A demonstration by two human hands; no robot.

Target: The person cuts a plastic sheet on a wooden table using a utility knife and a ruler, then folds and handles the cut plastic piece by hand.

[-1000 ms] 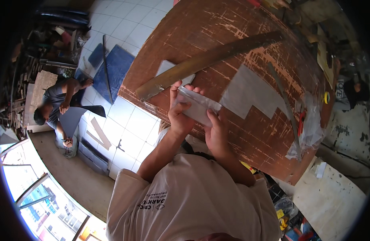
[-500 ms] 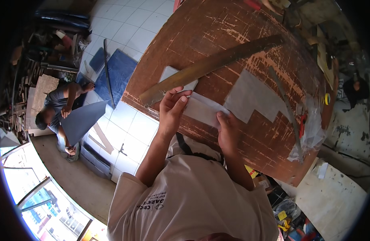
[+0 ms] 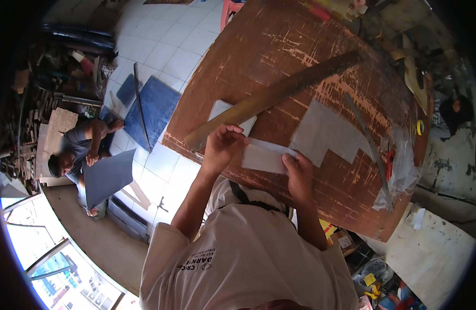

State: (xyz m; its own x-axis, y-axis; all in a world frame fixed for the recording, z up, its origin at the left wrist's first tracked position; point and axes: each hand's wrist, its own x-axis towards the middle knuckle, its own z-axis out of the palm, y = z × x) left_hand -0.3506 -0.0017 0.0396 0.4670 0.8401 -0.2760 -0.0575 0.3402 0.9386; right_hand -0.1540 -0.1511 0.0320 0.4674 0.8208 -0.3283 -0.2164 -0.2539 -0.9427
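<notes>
Between my hands, over the near edge of the brown worktable [image 3: 248, 57], is a small rectangular translucent white sheet [image 3: 265, 157]. My left hand [image 3: 223, 149] pinches its upper left corner with curled fingers. At the other end, my right hand [image 3: 300, 175] grips the sheet with the thumb on top; the fingers underneath are mostly hidden. Just beyond my left hand, a long flat brownish strip [image 3: 274, 94] lies diagonally across a white stack or pad [image 3: 220, 108]. A larger whitish sheet with a stepped edge [image 3: 323, 132] rests on the table to the right.
A thin grey strip [image 3: 366, 138], a red-handled tool [image 3: 390, 161], crumpled clear plastic [image 3: 405, 175] and a yellow tape roll [image 3: 420, 127] are at the table's right. On the left, another person [image 3: 88, 137] holds a grey sheet [image 3: 109, 178]. Blue sheets [image 3: 154, 108] lie on the tiled floor.
The small sheet in my hands has shifted slightly down and turned more level. The other person's grey sheet has tilted and swung a little down.
</notes>
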